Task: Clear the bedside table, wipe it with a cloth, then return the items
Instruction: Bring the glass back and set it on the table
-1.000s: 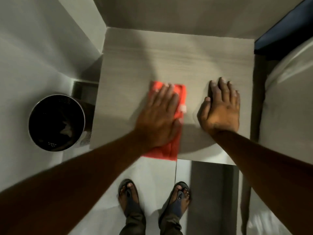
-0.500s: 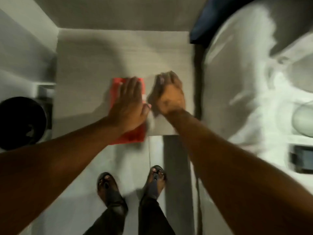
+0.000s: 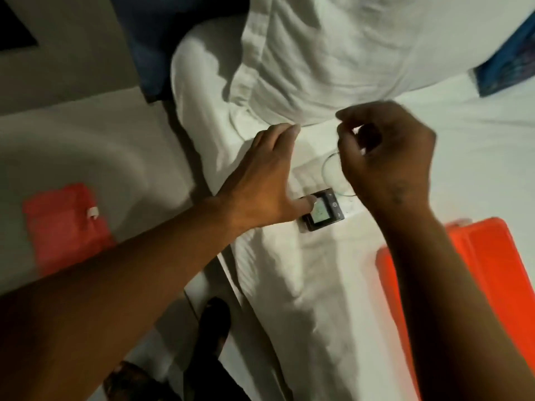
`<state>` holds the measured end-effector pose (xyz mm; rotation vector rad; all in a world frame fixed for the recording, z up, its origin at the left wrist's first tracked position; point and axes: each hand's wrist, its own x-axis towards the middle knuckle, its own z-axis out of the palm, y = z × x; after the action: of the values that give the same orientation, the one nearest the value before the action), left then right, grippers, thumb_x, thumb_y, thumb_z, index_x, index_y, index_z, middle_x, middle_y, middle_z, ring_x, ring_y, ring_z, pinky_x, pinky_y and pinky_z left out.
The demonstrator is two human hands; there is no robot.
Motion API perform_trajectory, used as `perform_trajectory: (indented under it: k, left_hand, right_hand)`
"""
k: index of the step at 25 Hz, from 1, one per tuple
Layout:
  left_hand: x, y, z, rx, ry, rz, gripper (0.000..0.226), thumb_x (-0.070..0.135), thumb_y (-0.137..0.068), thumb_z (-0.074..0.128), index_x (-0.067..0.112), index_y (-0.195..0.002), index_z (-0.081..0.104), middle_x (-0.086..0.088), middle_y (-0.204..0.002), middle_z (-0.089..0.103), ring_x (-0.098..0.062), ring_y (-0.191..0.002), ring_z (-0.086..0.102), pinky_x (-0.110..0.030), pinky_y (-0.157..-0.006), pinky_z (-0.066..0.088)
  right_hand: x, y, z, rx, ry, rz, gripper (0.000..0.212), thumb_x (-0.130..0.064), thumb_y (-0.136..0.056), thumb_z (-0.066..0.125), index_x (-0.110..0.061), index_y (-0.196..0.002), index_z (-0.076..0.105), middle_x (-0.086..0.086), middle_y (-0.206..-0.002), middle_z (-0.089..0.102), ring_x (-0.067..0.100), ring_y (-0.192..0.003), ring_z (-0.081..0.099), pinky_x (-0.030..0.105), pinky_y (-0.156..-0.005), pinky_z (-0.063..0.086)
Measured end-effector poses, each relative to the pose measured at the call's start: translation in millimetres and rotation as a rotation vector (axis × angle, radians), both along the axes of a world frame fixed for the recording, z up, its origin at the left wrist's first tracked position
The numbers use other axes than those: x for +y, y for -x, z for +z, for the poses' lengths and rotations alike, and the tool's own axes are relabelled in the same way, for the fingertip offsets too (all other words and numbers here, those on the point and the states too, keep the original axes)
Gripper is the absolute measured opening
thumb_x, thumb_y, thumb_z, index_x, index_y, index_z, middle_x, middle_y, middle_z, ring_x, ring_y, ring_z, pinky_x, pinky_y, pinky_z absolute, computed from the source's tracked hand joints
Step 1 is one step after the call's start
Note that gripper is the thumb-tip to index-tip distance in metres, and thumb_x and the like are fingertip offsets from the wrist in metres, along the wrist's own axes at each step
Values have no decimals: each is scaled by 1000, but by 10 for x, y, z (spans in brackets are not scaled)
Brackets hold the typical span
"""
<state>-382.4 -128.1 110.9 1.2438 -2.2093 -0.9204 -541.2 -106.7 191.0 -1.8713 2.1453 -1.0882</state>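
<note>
Hands are over the white bed [image 3: 362, 285] now, not over the bedside table [image 3: 95, 140]. The red cloth [image 3: 62, 224] lies flat on the table by itself, and nobody is touching it. The rest of the table top that shows looks bare, so I think the wiping is finished.

The left hand [image 3: 260, 186] is spread wide, and its thumb touches a small black gadget [image 3: 322, 211] with a little screen on the sheet. The right hand [image 3: 385, 151] is curled, fingers pinched close over a clear glass [image 3: 333, 172], but I cannot tell if it is gripping it. An orange thing [image 3: 492, 270] lies close by on the bed.

Putting things back on the table is what is left, and nothing is back yet.
</note>
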Motion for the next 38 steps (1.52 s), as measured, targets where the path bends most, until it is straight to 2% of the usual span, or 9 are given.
perform_trajectory:
  k: [4,8,12,20,24,29,33,36,38]
  left_hand:
    - [-72,361,-38,32,-53,-51,108,48,-66,83,6,-150,32,-12,-150,42,-28,-137,45,-37,-115,39]
    - [-134,465,-79,160,-88,29,98,55,-63,82,10,-142,45,-6,-137,56,-21,-122,57,-39,-102,49]
    - [-151,443,-26,338,-210,91,92,62,-51,81,16,-127,56,1,-119,65,-6,-98,61,-16,-86,52]
    - [-330,-807,272,892,-397,295,63,24,-63,86,15,-120,61,-1,-108,70,-17,-104,71,-27,-87,57]
    - [-93,-1807,126,1146,-586,584,51,34,-66,74,13,-111,63,-7,-100,72,-28,-94,70,-40,-82,56]
    - [400,-3227,-480,1118,-737,1111,45,46,-65,70,18,-101,68,-2,-90,71,-22,-78,67,-35,-72,51]
    - [818,-3873,-951,1116,-747,1277,39,50,-90,56,26,-71,81,3,-76,76,-18,-70,72,-34,-77,56]
    - [950,-3997,-1152,1063,-790,1329,36,57,-90,58,27,-88,77,4,-77,77,-20,-78,72,-45,-92,55]
    - [994,-4003,-1214,1051,-826,1332,41,62,-90,57,26,-103,70,1,-80,76,-23,-82,71,-49,-95,54]
  right_hand:
    - [44,582,106,124,-327,-14,51,-23,-73,76,-22,-123,68,-1,-125,59,-16,-97,54,5,-86,37]
    - [49,650,-115,168,-585,73,74,-24,-71,83,-24,-140,57,3,-139,54,13,-124,53,18,-95,36]
    - [-77,641,-242,240,-563,36,77,-17,-70,81,-31,-141,54,3,-138,53,23,-123,55,34,-99,48]
    - [-114,-601,-181,-8,-363,144,76,-48,-65,82,-28,-133,58,-10,-114,65,6,-84,58,23,-79,48]
    - [88,-1979,-450,-253,-382,315,56,-51,-69,76,-36,-121,60,-19,-98,66,0,-71,61,22,-65,54]
    - [211,-3158,-1261,-302,-644,572,26,-28,-82,72,-25,-107,72,-5,-103,70,14,-82,66,35,-79,57]
    - [317,-3843,-2001,189,-735,500,64,-49,-86,62,-19,-140,44,16,-145,40,38,-127,41,47,-103,41]
    - [369,-3983,-2247,341,-729,465,65,-42,-89,57,-18,-146,38,19,-149,33,42,-126,39,47,-101,39]
    - [254,-3902,-2284,149,-695,500,48,-23,-92,54,-17,-139,50,17,-141,44,41,-121,47,46,-99,45]
